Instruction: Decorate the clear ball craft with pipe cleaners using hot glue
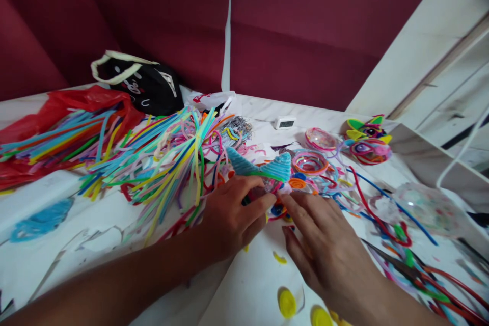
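A craft piece of coiled pipe cleaners with two pointed light-blue ears (pixel 263 167) stands in front of me, its lower part mostly hidden by my fingers. My left hand (pixel 237 211) is closed on its near left side, fingers bent over the lower edge. From the right, my right hand (pixel 324 244) reaches in with fingers stretched out. Its fingertips touch the piece's lower right side, while the thumb is apart, lower down. Just behind my right fingers lies an orange pipe-cleaner coil (pixel 297 183). Yellow discs (pixel 286 303) lie on the white surface below my hands.
Loose pipe cleaners (pixel 168 158) spread across the left, beside a red plastic bag (pixel 76 96) and a black bag (pixel 153 89). Clear round shells (pixel 311 162) lie behind my right hand. Scissors (pixel 405 267) with red handles lie at right. A small digital display (pixel 284 123) stands behind.
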The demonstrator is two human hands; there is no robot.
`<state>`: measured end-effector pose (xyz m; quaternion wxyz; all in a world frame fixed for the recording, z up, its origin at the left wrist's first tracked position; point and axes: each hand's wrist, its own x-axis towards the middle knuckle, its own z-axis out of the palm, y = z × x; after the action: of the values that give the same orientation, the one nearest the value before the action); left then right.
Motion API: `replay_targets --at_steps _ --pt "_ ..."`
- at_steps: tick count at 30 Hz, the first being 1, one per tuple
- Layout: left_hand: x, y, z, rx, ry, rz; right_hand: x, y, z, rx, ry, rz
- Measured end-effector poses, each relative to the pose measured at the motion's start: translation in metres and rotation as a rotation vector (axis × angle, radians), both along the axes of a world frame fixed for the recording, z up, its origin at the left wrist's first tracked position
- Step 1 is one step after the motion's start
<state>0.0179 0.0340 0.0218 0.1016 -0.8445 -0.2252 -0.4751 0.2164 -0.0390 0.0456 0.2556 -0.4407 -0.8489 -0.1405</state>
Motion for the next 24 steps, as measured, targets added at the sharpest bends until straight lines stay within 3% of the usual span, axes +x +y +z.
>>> replay_targets --at_steps 7,11,19,24 --pt "-0.001 0.0 -0.009 -0.053 -0.018 -0.021 -0.004 0.003 0.001 -0.097 0.073 0.007" --pt "-0.001 -0.001 -0.005 -0.043 -0.017 -0.01 -0.004 0.003 -0.002 -0.146 0.119 0.003" --pt "-0.001 -0.001 -0.007 -0.027 -0.004 0.004 -0.003 0.004 -0.002 -0.045 0.077 0.008" --pt "0.0 0.0 -0.01 -0.03 -0.025 -0.011 -0.006 0.004 0.0 -0.096 0.135 0.001"
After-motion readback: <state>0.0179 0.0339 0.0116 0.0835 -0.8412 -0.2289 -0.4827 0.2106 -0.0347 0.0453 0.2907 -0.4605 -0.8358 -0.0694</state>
